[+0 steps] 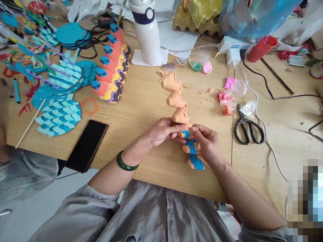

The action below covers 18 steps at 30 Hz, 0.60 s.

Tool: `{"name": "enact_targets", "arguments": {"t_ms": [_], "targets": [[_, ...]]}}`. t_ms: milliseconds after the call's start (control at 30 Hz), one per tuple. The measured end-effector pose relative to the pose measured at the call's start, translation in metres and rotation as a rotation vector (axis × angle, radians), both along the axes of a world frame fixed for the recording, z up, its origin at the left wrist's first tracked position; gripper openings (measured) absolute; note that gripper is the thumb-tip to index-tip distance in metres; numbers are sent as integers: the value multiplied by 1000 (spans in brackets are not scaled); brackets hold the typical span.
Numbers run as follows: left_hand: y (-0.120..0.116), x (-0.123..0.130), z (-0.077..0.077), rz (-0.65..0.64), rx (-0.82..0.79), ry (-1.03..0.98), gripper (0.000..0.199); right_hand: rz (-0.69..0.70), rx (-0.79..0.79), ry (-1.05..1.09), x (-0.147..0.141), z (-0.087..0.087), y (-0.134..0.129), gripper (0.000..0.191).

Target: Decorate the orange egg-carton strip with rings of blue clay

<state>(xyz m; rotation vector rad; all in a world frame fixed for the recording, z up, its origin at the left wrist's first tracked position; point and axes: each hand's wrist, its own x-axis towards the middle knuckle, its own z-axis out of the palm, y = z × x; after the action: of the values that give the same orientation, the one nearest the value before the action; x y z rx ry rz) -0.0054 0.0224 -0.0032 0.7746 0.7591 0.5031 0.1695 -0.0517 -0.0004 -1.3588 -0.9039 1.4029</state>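
Just past the clay figure (pixel 180 114), a clear bag (pixel 195 56) holds pink clay (pixel 207 67).

A light wooden table (pixel 136 101) fills most of the view, with a thin seam (pixel 232 127) crossing its right side. Pale grey floor (pixel 32 225) shows beyond its near edge.

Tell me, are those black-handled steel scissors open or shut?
Shut: the black-handled steel scissors have their blades lying closed together.
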Motion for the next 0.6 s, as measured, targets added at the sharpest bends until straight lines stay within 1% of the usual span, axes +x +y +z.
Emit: {"name": "enact_targets", "arguments": {"t_ms": [100, 167, 300, 467, 600], "targets": [[2, -1, -3, 10, 11, 14, 48, -26, -111, 128, -1, -1, 1, 38], [2, 0, -4, 14, 27, -1, 49, -47, -143, 183, -2, -2, 1, 38], [2, 2, -2, 33, 76, -21, 48, -70, -132, 220, -1, -4, 2, 35], [2, 2, -3, 43, 153, -29, 42, -79, -101, 222, 1, -5, 2, 33], [2, 3, -5, 90, 145, -42, 44, -109, -151, 269, 2, -5, 3, 37]]}}
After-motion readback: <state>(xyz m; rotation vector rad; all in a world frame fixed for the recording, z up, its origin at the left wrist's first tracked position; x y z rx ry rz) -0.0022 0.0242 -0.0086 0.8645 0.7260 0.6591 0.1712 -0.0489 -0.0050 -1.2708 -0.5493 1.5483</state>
